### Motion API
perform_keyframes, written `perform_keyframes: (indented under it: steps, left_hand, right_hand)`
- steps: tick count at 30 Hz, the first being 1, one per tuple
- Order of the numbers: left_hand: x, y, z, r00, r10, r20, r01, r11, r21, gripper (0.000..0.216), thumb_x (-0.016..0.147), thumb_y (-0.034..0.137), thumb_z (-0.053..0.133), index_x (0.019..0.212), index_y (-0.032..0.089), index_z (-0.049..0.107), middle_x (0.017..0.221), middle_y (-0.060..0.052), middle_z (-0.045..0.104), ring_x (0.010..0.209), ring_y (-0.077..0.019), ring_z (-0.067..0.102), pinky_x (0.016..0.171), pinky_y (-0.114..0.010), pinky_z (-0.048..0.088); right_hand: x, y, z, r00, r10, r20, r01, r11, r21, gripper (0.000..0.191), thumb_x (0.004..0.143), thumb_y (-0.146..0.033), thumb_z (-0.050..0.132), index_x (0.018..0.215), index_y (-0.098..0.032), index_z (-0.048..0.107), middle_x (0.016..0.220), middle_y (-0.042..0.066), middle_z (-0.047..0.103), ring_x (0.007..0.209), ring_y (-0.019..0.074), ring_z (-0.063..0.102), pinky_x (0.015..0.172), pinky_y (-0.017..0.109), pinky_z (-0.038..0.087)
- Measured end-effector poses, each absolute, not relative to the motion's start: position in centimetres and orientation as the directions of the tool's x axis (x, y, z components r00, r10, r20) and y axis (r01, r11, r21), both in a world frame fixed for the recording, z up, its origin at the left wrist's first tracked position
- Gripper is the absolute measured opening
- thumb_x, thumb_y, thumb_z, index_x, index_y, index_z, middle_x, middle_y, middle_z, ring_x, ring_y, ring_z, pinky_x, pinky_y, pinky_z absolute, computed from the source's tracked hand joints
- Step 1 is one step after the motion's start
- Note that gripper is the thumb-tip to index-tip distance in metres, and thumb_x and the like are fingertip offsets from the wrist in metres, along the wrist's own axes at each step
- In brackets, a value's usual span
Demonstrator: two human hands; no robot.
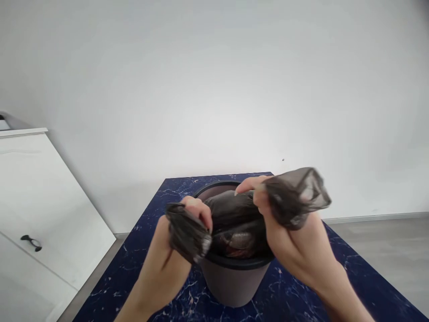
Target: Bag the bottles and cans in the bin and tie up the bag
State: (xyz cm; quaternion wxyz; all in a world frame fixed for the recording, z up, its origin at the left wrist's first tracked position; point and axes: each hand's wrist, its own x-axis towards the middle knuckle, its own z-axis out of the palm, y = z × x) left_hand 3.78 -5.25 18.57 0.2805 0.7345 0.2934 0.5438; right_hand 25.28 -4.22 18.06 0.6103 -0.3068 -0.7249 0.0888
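Observation:
A dark, see-through plastic trash bag (pixel 231 208) sits inside a grey-brown trash bin (pixel 234 281) with a black rim. My left hand (pixel 182 232) is closed on a gathered end of the bag at the bin's left side. Over the right rim, my right hand (pixel 276 214) grips another bunched end, which sticks out to the right past the fingers. Between the hands the bag stretches across the bin's mouth. Something pale and something reddish show inside it, too unclear to name.
The bin stands on a dark blue table (pixel 157 210) with white marbling. A white cabinet (pixel 43 197) with a black handle (pixel 31 243) is at the left. Behind rises a plain wall (pixel 214 89); grey flooring (pixel 385 246) shows at the right.

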Motion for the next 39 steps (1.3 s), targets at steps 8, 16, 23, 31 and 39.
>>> perform_keyframes:
  steps: [8, 16, 23, 31, 39]
  left_hand:
    - [6.1, -5.9, 20.2, 0.446, 0.571, 0.689, 0.293, -0.821, 0.491, 0.023, 0.101, 0.007, 0.044, 0.086, 0.023, 0.051, 0.088, -0.003, 0.059, 0.08, -0.0191, 0.055, 0.076, -0.031, 0.046]
    - [5.4, -5.3, 23.5, 0.485, 0.595, 0.641, 0.511, -0.788, 0.344, 0.023, 0.109, 0.013, 0.039, 0.093, 0.024, 0.051, 0.124, -0.006, 0.055, 0.129, -0.0242, 0.054, 0.108, -0.041, 0.048]
    - [6.7, -5.3, 25.2, 0.564, 0.557, 0.61, 0.403, -0.83, 0.385, 0.02, 0.104, 0.01, 0.043, 0.092, 0.023, 0.051, 0.12, -0.005, 0.058, 0.112, -0.0211, 0.061, 0.101, -0.038, 0.052]
    - [6.7, -5.7, 25.6, 0.542, 0.73, 0.415, 0.405, -0.66, 0.632, 0.035, 0.107, 0.009, 0.033, 0.079, 0.022, 0.051, 0.072, 0.005, 0.062, 0.067, -0.0119, 0.062, 0.071, -0.029, 0.051]
    - [7.3, -6.1, 25.9, 0.624, 0.628, 0.465, 0.44, -0.774, 0.455, 0.024, 0.098, 0.008, 0.04, 0.081, 0.023, 0.048, 0.076, 0.002, 0.057, 0.069, -0.0146, 0.055, 0.067, -0.03, 0.048]
  right_hand:
    - [24.0, -5.8, 19.0, -0.176, 0.604, 0.778, 0.498, 0.736, -0.459, 0.029, 0.11, -0.036, 0.042, 0.113, -0.024, 0.069, 0.109, 0.012, 0.075, 0.105, 0.0305, 0.071, 0.086, 0.046, 0.059]
    - [24.7, -5.6, 19.0, -0.068, 0.735, 0.674, 0.241, 0.668, -0.704, 0.038, 0.116, -0.044, 0.035, 0.112, -0.025, 0.068, 0.107, 0.006, 0.072, 0.1, 0.0205, 0.068, 0.09, 0.036, 0.057]
    - [25.0, -4.7, 19.9, 0.054, 0.679, 0.732, 0.203, 0.71, -0.674, 0.031, 0.112, -0.034, 0.046, 0.09, -0.024, 0.065, 0.078, 0.0, 0.073, 0.066, 0.0149, 0.07, 0.059, 0.026, 0.054]
    - [25.8, -4.9, 18.8, -0.103, 0.664, 0.74, 0.516, 0.672, -0.531, 0.023, 0.11, -0.024, 0.045, 0.094, -0.023, 0.061, 0.068, -0.002, 0.068, 0.052, 0.0127, 0.061, 0.055, 0.028, 0.042]
    - [24.9, -5.4, 19.9, 0.075, 0.661, 0.746, 0.401, 0.665, -0.63, 0.037, 0.11, -0.034, 0.046, 0.075, -0.023, 0.047, 0.079, 0.002, 0.058, 0.071, 0.0155, 0.054, 0.064, 0.03, 0.041]
